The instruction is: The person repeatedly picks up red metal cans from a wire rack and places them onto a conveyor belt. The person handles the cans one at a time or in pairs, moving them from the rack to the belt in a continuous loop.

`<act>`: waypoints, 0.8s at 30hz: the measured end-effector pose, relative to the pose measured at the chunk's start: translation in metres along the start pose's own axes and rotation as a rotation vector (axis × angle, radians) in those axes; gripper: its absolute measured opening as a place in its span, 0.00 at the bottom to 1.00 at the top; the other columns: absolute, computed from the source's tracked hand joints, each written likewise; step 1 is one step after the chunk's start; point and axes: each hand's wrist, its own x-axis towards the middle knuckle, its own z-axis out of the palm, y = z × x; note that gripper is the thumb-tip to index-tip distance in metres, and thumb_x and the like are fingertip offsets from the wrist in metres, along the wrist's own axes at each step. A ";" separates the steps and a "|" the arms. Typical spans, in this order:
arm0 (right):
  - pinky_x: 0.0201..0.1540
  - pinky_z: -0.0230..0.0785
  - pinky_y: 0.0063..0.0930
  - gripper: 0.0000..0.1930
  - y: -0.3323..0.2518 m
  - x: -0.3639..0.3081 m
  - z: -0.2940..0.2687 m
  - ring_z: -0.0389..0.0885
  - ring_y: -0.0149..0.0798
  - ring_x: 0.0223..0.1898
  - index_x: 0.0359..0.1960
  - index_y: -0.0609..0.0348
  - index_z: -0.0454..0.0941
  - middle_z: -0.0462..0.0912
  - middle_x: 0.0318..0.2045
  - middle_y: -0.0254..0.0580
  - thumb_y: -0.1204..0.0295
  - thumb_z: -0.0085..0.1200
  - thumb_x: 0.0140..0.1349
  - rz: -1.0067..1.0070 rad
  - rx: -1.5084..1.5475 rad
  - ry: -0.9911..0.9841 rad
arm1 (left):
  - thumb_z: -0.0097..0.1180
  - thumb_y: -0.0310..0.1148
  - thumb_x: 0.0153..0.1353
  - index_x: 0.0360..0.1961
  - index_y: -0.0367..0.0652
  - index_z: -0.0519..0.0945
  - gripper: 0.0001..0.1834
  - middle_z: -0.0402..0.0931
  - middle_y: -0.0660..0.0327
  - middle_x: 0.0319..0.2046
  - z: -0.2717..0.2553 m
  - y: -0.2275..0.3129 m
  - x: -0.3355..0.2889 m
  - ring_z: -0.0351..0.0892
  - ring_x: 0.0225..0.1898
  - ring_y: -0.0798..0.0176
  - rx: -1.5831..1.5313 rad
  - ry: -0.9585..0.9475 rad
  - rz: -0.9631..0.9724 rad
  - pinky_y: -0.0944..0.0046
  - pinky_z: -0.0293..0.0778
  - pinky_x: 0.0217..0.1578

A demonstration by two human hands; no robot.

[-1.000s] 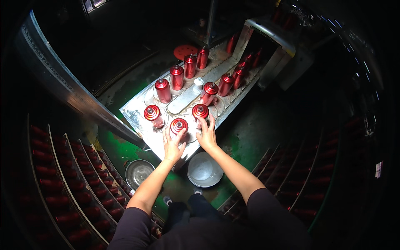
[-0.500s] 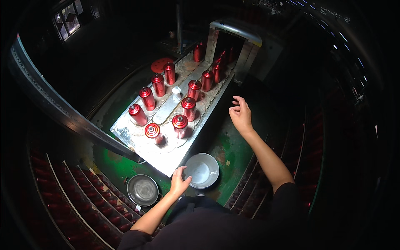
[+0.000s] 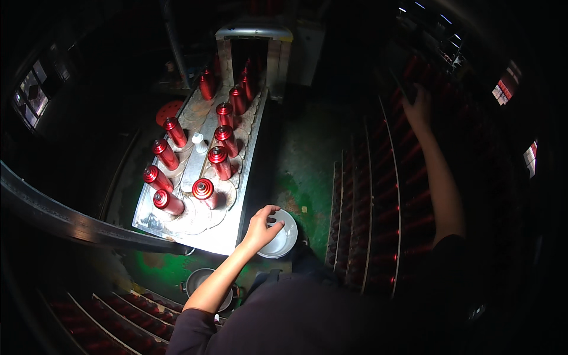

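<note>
My left hand (image 3: 262, 228) hangs above the pale metal basin (image 3: 286, 239), its fingers curved and apart, with nothing in them. Off to the right, in shadow, my right hand (image 3: 418, 106) is raised at the upper part of a dark rack (image 3: 397, 219). Its fingers are too dim to tell whether they grip anything. Shiny red bottle-shaped pieces (image 3: 204, 192) with ringed tops stand upright in two rows on round plates on the long metal conveyor table (image 3: 228, 239). A small white ribbed piece (image 3: 199, 142) stands between the rows.
A metal tunnel housing (image 3: 254, 31) spans the table's far end. A dark-handled pan (image 3: 200, 278) sits on the green floor, partly behind my left forearm. Another rack of red pieces (image 3: 100, 319) lies at the lower left. A red perforated disc (image 3: 169, 111) is beside the table.
The view has turned rightward, so the table appears farther left. My right hand has moved away from the table's side to the right rack. The nearest red pieces have shifted around the table's near end.
</note>
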 end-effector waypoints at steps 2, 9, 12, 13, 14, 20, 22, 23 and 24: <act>0.55 0.76 0.44 0.28 0.067 0.029 -0.017 0.81 0.54 0.53 0.57 0.65 0.75 0.81 0.52 0.56 0.70 0.67 0.54 0.172 0.067 -0.128 | 0.68 0.31 0.55 0.52 0.36 0.78 0.24 0.81 0.48 0.44 0.006 0.019 0.029 0.84 0.43 0.54 0.001 -0.009 0.042 0.60 0.81 0.42; 0.73 0.54 0.54 0.45 0.267 0.081 -0.033 0.56 0.67 0.72 0.71 0.63 0.59 0.62 0.70 0.63 0.54 0.65 0.56 0.149 -0.550 -0.007 | 0.67 0.29 0.58 0.58 0.37 0.75 0.27 0.77 0.49 0.50 0.040 0.114 0.202 0.82 0.48 0.56 -0.032 -0.074 0.334 0.63 0.79 0.46; 0.73 0.56 0.53 0.48 0.261 0.087 -0.025 0.57 0.66 0.72 0.73 0.63 0.55 0.58 0.71 0.68 0.58 0.66 0.55 0.187 -0.458 -0.021 | 0.68 0.29 0.55 0.59 0.37 0.74 0.30 0.76 0.48 0.52 0.019 0.145 0.291 0.80 0.52 0.49 0.053 -0.120 0.521 0.59 0.76 0.52; 0.74 0.53 0.55 0.49 0.253 0.090 -0.024 0.54 0.67 0.73 0.75 0.62 0.53 0.53 0.72 0.70 0.56 0.67 0.56 0.350 -0.452 -0.057 | 0.68 0.30 0.54 0.60 0.37 0.74 0.31 0.75 0.47 0.54 0.021 0.156 0.311 0.78 0.55 0.45 0.026 -0.148 0.561 0.55 0.75 0.56; 0.74 0.55 0.54 0.51 0.242 0.087 -0.023 0.54 0.67 0.73 0.75 0.60 0.51 0.52 0.72 0.70 0.59 0.69 0.53 0.353 -0.395 -0.010 | 0.67 0.30 0.54 0.60 0.38 0.74 0.31 0.75 0.46 0.54 0.027 0.166 0.337 0.78 0.56 0.44 0.041 -0.180 0.628 0.54 0.74 0.56; 0.68 0.65 0.56 0.54 0.250 0.129 -0.006 0.59 0.72 0.69 0.77 0.43 0.48 0.52 0.70 0.74 0.63 0.70 0.50 0.349 -0.358 -0.004 | 0.67 0.31 0.54 0.67 0.44 0.68 0.38 0.67 0.45 0.63 0.125 0.240 0.483 0.72 0.61 0.39 0.050 -0.262 0.900 0.49 0.72 0.61; 0.66 0.67 0.58 0.55 0.270 0.144 0.003 0.61 0.74 0.68 0.77 0.39 0.47 0.50 0.70 0.74 0.62 0.71 0.51 0.347 -0.384 0.021 | 0.68 0.32 0.53 0.69 0.48 0.65 0.41 0.63 0.42 0.65 0.171 0.265 0.523 0.69 0.63 0.36 0.013 -0.262 0.894 0.48 0.70 0.63; 0.65 0.67 0.58 0.55 0.281 0.153 0.010 0.62 0.74 0.67 0.77 0.38 0.46 0.50 0.71 0.74 0.61 0.71 0.51 0.344 -0.394 0.029 | 0.69 0.32 0.52 0.69 0.50 0.65 0.42 0.61 0.41 0.66 0.194 0.277 0.544 0.67 0.64 0.35 0.015 -0.246 0.904 0.47 0.70 0.64; 0.64 0.68 0.59 0.55 0.291 0.163 0.018 0.63 0.75 0.67 0.77 0.36 0.46 0.49 0.71 0.74 0.60 0.72 0.51 0.360 -0.408 0.030 | 0.70 0.33 0.50 0.70 0.52 0.64 0.45 0.59 0.39 0.67 0.220 0.292 0.566 0.63 0.66 0.33 0.011 -0.229 0.910 0.46 0.69 0.64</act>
